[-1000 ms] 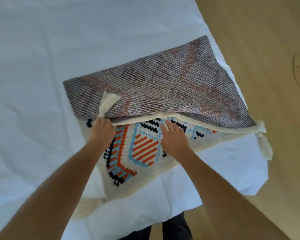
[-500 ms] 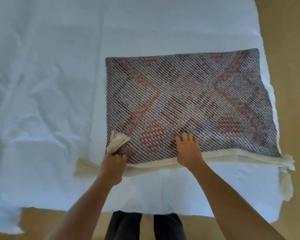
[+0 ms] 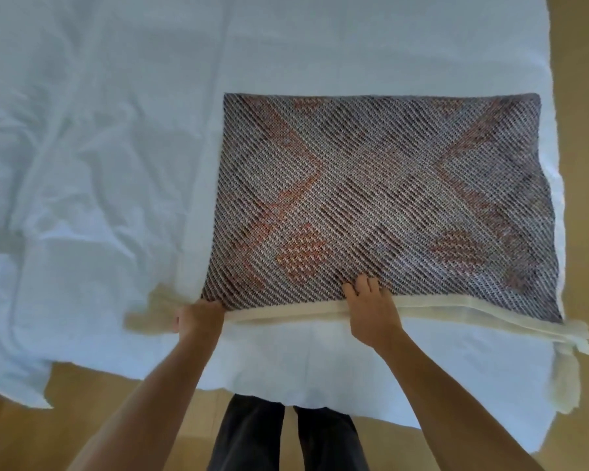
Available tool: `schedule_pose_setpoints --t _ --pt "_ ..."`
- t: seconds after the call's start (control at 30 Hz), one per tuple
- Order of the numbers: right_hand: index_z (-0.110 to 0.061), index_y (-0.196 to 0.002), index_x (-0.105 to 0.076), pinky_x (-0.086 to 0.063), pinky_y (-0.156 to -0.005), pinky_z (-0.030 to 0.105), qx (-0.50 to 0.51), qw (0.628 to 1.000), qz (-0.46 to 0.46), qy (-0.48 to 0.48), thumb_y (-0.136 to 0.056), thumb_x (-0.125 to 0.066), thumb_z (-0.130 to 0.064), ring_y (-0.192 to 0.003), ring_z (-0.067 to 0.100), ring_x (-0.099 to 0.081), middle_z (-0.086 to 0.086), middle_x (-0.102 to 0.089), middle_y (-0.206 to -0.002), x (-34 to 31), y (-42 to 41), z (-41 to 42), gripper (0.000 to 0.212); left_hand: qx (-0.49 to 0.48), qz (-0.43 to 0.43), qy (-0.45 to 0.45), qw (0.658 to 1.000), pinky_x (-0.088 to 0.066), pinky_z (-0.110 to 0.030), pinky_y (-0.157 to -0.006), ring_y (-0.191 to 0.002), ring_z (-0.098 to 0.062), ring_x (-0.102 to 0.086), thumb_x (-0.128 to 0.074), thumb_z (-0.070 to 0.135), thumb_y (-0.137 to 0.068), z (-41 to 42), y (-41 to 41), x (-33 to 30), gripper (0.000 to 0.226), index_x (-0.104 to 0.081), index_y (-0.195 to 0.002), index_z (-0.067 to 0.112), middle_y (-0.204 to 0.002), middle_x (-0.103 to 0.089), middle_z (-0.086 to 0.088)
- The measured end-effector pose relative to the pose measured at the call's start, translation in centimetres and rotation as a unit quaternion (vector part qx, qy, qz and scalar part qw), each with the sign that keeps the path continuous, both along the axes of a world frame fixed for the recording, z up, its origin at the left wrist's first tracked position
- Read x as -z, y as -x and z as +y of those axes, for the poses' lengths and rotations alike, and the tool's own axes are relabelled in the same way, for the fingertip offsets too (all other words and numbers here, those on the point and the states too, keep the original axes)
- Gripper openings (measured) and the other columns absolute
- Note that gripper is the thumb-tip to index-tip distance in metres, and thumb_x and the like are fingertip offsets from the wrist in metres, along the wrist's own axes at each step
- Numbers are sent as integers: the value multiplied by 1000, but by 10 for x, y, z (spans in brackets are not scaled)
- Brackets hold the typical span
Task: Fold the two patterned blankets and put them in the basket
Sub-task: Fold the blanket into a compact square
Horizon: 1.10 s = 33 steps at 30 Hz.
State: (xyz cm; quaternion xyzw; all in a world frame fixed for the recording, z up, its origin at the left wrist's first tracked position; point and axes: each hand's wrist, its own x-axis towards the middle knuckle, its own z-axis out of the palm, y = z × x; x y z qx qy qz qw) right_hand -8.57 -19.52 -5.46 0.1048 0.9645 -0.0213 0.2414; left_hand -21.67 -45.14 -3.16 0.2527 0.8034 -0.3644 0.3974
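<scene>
Meanwhile, left hand (image 3: 198, 319) grips folded blanket (image 3: 381, 195) — right hand (image 3: 371, 309) flat — on sheet (image 3: 99, 164).

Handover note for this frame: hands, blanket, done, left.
Left hand: grips the near-left corner of the patterned blanket.
Right hand: fingers flat, pressing the blanket's near edge by the cream border.
Blanket: folded over, reverse side up, flat on the white bedsheet; tassel hangs at the near-right corner.
Done: one fold.
Left: further folds, then the basket. Second blanket and basket are not in view.
</scene>
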Motion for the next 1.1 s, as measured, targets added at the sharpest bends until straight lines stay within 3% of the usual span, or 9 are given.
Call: schedule_pose_setpoints --t 0.13,0.23,0.3,0.43,0.57,0.73,0.9,1.03,1.1 --pt "-11 -85 -57 -49 -56 37 21 999 31 -6 -43 -76 -1 -74 27 -53 11 -55 -85 2 -6 6 47 28 65 -21 997 -54 -32 -66 -93 -22 -67 -66 18 -81 6 -1 -1 41 -52 -120 17 -114 -61 -2" --pt "-11 -81 -56 -46 -52 34 39 998 50 -19 -38 -77 1 -69 26 -52 10 -54 -79 -1 -18 19 49 73 65 -129 987 -50 -30 -78 -102 -18 -59 -61 25 -84 20 -5 4 40 -46 -121 21 -116 -54 0" --pt "-11 -79 -56 -46 -54 34 56 996 57 -39 -40 -76 1 -68 25 -52 9 -54 -76 -2 -28 33 46 130 53 -200 970 -47 -31 -78 -102 -18 -56 -59 25 -84 29 -9 9 38 -45 -119 22 -114 -53 1" --pt "-10 -78 -56 -46 -54 35 91 990 62 -86 -48 -74 2 -67 26 -53 10 -56 -75 -3 -50 70 36 164 32 -299 939 -48 -34 -48 -63 -26 -53 -84 5 -41 50 -15 23 50 -60 -85 11 -78 -54 -9" --pt "-8 -81 -57 -48 -59 39 114 983 50 -137 -48 -74 5 -71 29 -55 12 -56 -79 -5 -71 107 39 205 46 -352 912 -42 -38 -46 -62 -31 -50 -79 -5 -37 66 -20 34 53 -56 -83 6 -78 -51 -16" --pt "-4 -89 -59 -50 -57 38 158 973 36 -163 -43 -80 5 -73 32 -57 15 -58 -82 2 -98 145 52 216 50 -346 911 -45 -40 -48 -66 -33 -53 -83 -5 -26 80 -27 38 61 -63 -83 5 -82 -55 -16" --pt "-5 -74 -58 -48 -48 33 152 981 49 -113 -30 -82 10 -59 29 -56 12 -56 -68 5 -109 157 52 218 13 -299 929 -45 -36 -44 -65 -31 -53 -84 -3 -12 75 -26 40 72 -66 -82 4 -81 -56 -16" --pt "-7 -70 -56 -47 -43 32 131 987 57 -67 -36 -78 6 -56 28 -56 10 -55 -65 0 -137 161 42 212 -16 -256 943 -50 -40 -46 -66 -34 -57 -85 -4 -25 66 -25 33 61 -69 -84 0 -81 -60 -18" --pt "-8 -68 -56 -47 -44 31 112 991 54 -49 -33 -77 0 -56 28 -56 8 -55 -64 -1 -150 161 41 233 -25 -208 949 -53 -42 -64 -87 -32 -58 -82 7 -51 72 -29 17 58 -65 -107 5 -104 -61 -15"
